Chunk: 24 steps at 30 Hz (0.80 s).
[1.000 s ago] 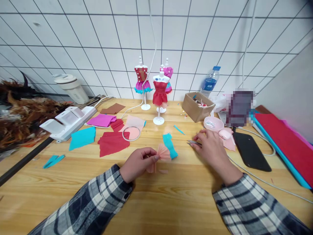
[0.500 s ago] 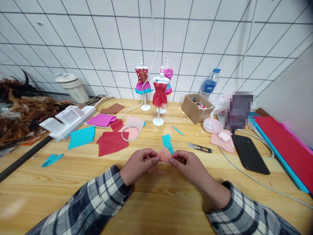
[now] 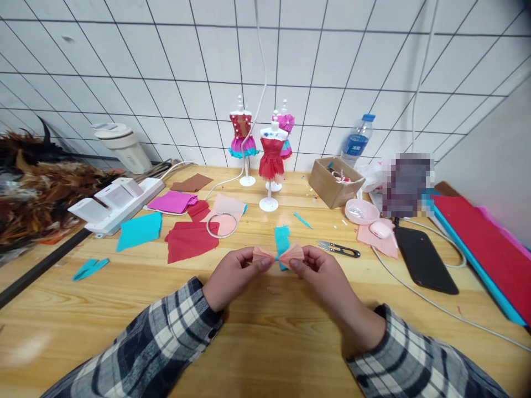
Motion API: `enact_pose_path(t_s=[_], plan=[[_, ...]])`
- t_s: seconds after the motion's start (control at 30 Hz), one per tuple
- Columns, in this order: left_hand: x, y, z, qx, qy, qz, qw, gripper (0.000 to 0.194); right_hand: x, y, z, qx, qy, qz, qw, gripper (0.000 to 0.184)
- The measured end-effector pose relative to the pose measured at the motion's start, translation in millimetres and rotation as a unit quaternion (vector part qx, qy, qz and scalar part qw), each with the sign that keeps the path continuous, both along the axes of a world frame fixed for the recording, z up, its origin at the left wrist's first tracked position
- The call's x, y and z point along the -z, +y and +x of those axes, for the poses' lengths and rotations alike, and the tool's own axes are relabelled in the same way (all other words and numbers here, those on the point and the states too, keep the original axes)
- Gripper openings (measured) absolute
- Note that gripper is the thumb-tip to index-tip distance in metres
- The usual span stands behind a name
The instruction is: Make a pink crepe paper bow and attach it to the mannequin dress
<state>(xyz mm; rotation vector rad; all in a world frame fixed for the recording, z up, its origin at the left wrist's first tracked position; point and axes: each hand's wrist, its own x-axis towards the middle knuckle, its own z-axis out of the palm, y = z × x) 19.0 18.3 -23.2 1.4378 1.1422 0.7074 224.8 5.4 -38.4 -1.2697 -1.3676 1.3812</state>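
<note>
A small peach bow (image 3: pixel 290 254) of pleated crepe paper, bound at its middle with a thin blue band, is held out flat between my hands. My left hand (image 3: pixel 237 275) pinches its left wing between thumb and fingers. The right wing is pinched by my right hand (image 3: pixel 321 273). Just behind the bow lies a blue crepe paper piece (image 3: pixel 282 236), partly covered by it. Thread snips (image 3: pixel 339 249) rest on the table to the right of the bow. Beyond, miniature dress forms stand, the nearest wearing a red dress (image 3: pixel 271 157).
Red paper (image 3: pixel 191 242), blue paper (image 3: pixel 139 231) and a metal ring (image 3: pixel 222 225) lie to the left, near a white power strip (image 3: pixel 124 207). To the right are a cardboard box (image 3: pixel 335 185), a pink dish (image 3: pixel 362 211), a black phone (image 3: pixel 425 260) and a trailing cable (image 3: pixel 418 301).
The peach paper, bunched like a fan before, is now spread sideways into a bow with its blue centre showing. My hands have shifted slightly apart.
</note>
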Motion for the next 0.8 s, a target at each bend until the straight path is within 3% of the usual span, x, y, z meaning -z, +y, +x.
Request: enact_pose_path(t_s=[0.13,0.23,0.43,0.63,0.8], plan=[[0.7,-2.8,0.5,0.02,0.045,0.023,0.999,0.037,-2.3,-5.3,1.2,0.003,-0.112,0.139,0.984,0.045],[3.4,-6.5,3.1,0.038,0.087,0.055,0.994,0.032,-6.1,-8.2,-1.8,-0.038,-0.2,0.203,0.958,0.029],[2.7,-12.4,9.7,0.073,0.177,0.143,0.971,0.031,-7.0,-7.4,-8.5,-0.033,-0.193,0.099,0.976,0.007],[3.5,-11.7,8.6,0.059,0.174,0.115,0.976,0.033,1.4,-3.0,-3.5,-0.035,-0.078,0.016,0.996,0.019],[6.2,-10.8,8.1,0.051,0.164,0.106,0.979,0.033,3.1,-4.6,-6.5,-0.052,-0.096,0.003,0.994,0.025]])
